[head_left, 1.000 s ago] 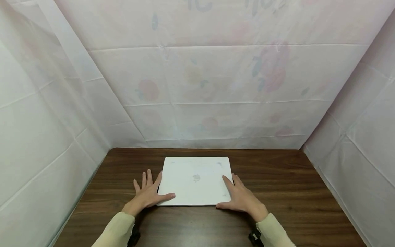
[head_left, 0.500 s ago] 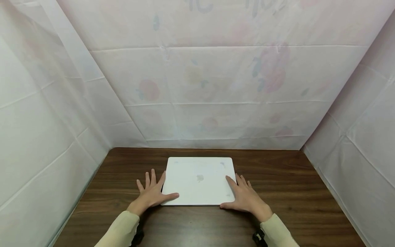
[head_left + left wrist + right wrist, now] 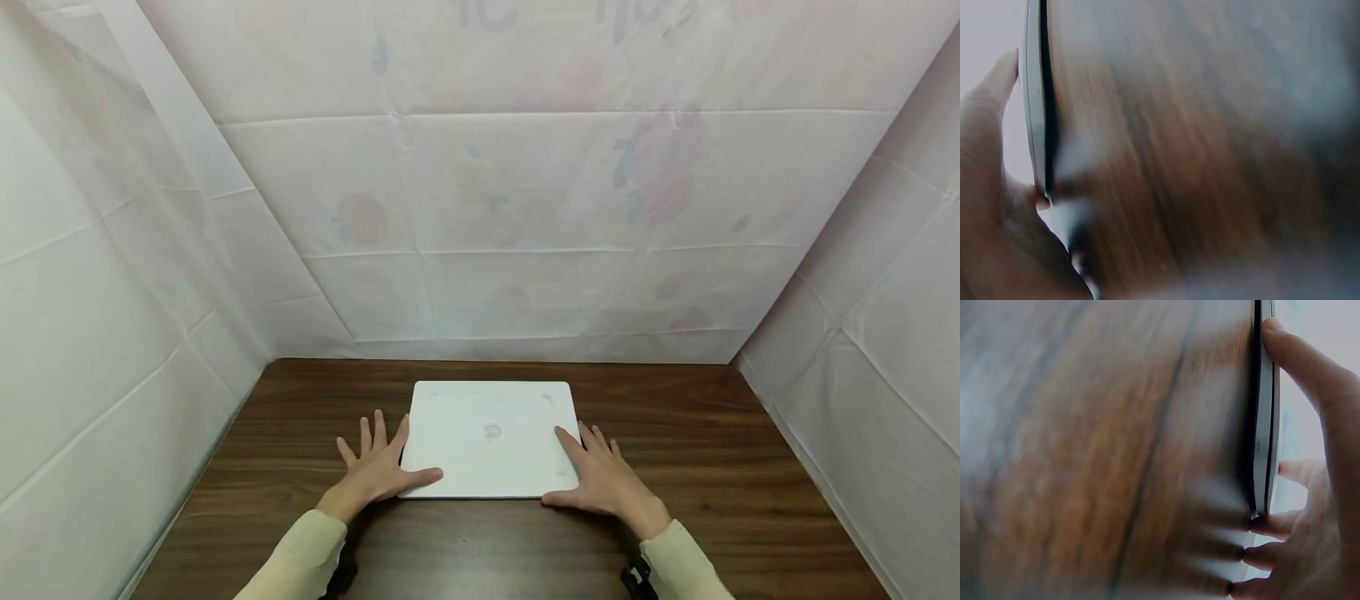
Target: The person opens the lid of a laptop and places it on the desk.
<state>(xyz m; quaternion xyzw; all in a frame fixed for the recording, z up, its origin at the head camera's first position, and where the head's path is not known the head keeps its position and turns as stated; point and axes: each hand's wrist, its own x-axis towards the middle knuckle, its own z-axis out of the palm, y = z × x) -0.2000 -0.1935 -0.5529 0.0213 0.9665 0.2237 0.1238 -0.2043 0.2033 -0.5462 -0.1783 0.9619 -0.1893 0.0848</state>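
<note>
A closed silver-white laptop [image 3: 480,462] with an apple logo on its lid lies flat on the wooden table [image 3: 300,400]. My left hand [image 3: 377,472] touches its left side: the thumb lies on the near left corner of the lid, the index finger is along the left edge, and the other fingers spread out over the table. On the opposite side my right hand [image 3: 606,482] has its index finger on the lid, its thumb at the front edge and the remaining fingers by the right edge. In the right wrist view the thumb presses the thin edge of the laptop [image 3: 1262,437].
A white sheet with faded fruit prints [image 3: 510,183] hangs behind the table's far edge. More pale sheets close in the left side [image 3: 97,292] and the right side [image 3: 885,317]. Dark wrist straps sit by both sleeves.
The laptop has slid a little to the right across the table, both hands moving along with it. Their placement on the laptop looks the same.
</note>
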